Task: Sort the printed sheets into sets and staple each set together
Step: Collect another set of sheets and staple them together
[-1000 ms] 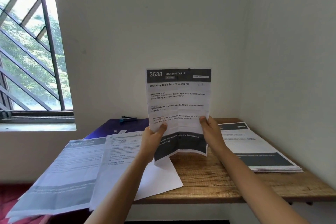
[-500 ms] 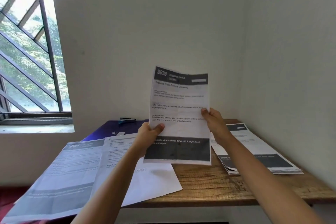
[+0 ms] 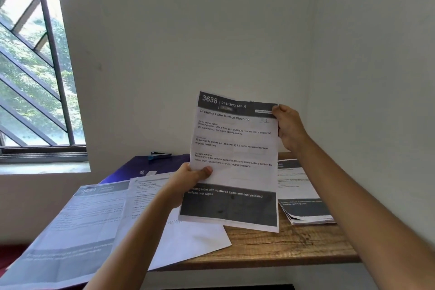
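Between both hands, above the table (image 3: pixel 270 249): sheet (image 3: pixel 233 160) headed "3638 Dressing Table", upright, print facing the eyes. Likely raised to read the heading before sorting. Left hand (image 3: pixel 188 181) pinched on left edge, thumb in front. Right hand (image 3: pixel 288 128) pinched on top right corner. Below left fingers: loose sheets (image 3: pixel 89 223) spread flat, overhanging the edge. Below right fingers: pile (image 3: pixel 303 198), probably a sorted set. Beyond left fingers: stapler (image 3: pixel 160 155) on purple folder (image 3: pixel 141 167), untouched. Stapling not begun.
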Tool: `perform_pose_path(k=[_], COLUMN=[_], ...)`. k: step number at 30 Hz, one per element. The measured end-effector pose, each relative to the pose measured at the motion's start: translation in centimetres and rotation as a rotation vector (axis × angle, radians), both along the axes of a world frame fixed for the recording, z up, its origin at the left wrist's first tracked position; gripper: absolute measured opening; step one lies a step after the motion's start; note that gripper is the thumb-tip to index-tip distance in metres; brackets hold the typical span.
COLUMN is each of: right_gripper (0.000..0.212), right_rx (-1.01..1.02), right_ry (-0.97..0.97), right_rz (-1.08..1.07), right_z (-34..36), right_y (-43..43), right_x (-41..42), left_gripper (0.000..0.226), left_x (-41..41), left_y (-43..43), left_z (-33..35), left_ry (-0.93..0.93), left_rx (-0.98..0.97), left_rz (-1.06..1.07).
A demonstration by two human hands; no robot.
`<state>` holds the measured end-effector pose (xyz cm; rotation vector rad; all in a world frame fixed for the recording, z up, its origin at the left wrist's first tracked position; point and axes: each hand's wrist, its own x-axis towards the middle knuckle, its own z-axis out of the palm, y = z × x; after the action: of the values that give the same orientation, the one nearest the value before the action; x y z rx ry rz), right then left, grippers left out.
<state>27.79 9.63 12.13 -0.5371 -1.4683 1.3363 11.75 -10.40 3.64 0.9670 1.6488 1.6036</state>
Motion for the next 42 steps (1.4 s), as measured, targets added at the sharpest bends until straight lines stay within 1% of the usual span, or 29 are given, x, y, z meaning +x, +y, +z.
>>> perform_pose_path(k=[3, 5, 8, 10, 13, 15, 17, 18, 20, 22, 24, 27, 29, 30, 32, 36, 40, 42], right_gripper=[0.020, 0.019, 0.022, 0.023, 0.022, 0.024, 0.025, 0.024, 0.022, 0.023, 0.024, 0.024, 0.026, 0.026, 0.025, 0.027, 0.024, 0.018], right_rx=[-0.084, -0.146, -0.194, -0.141, -0.015, 0.048, 0.043, 0.030, 0.026, 0.032, 0.046, 0.121, 0.188, 0.215, 0.252, 0.336, 0.389, 0.406], right_ry=[0.068, 0.027, -0.223, -0.397, -0.591, -0.654, -0.669, -0.676, -0.714, -0.758, -0.791, -0.904, -1.001, -1.043, -1.104, -1.157, -1.230, -1.283], right_rz=[-0.014, 0.005, 0.116, 0.164, 0.101, 0.021, -0.017, -0.029, -0.055, -0.066, -0.088, -0.123, -0.123, -0.131, -0.138, -0.155, -0.148, -0.135], right_z=[0.2, -0.1, -1.2, -2.6, -5.0, -6.4, -7.5, -8.1, -9.1, -9.8, -10.4, -10.6, -10.7, -10.8, -10.9, -11.1, -11.4, -11.7], right_y=[-0.2, -0.5, -1.3, -1.6, -2.1, -2.2, -2.3, -2.3, -2.1, -2.3, -2.5, -3.1, -3.3, -3.4, -3.9, -4.6, -4.8, -4.7], right_x=[0.4, 0.7, 1.4, 1.6, 1.7, 1.5, 1.5, 1.5, 1.4, 1.3, 1.1, 0.9, 0.7, 0.5, 0.3, -0.1, -0.4, -0.5], left_gripper=[0.023, 0.023, 0.015, 0.006, 0.008, 0.014, 0.018, 0.017, 0.010, 0.013, 0.018, 0.017, 0.019, 0.025, 0.031, 0.017, 0.008, 0.009], left_x=[0.3, 0.5, 0.6, 0.8, 1.2, 1.6, 1.8, 1.8, 1.6, 0.9, 0.4, -0.2, -0.3, -0.4, -0.7, -1.3, -1.5, -1.9], left_y=[-0.2, -0.3, -0.5, -0.6, -0.5, -0.5, -0.5, -0.5, -0.3, 0.0, 0.2, 0.3, 0.2, 0.2, 0.2, 0.3, 0.3, 0.5], left_z=[-0.1, -0.2, -0.4, -0.5, -1.1, -1.7, -2.1, -2.1, -2.1, -2.1, -2.2, -2.5, -2.6, -2.8, -3.1, -3.6, -3.8, -3.9], left_ry=[-0.079, -0.124, -0.210, -0.269, -0.288, -0.276, -0.262, -0.249, -0.209, -0.138, -0.002, 0.217, 0.322, 0.360, 0.416, 0.563, 0.611, 0.624], left_rx=[-0.028, -0.049, -0.071, -0.079, -0.134, -0.167, -0.173, -0.167, -0.144, -0.149, -0.197, -0.264, -0.312, -0.329, -0.360, -0.398, -0.428, -0.437], left_rz=[-0.006, -0.006, -0.007, -0.002, 0.021, 0.023, 0.033, 0.047, 0.099, 0.163, 0.211, 0.232, 0.255, 0.268, 0.290, 0.316, 0.316, 0.319])
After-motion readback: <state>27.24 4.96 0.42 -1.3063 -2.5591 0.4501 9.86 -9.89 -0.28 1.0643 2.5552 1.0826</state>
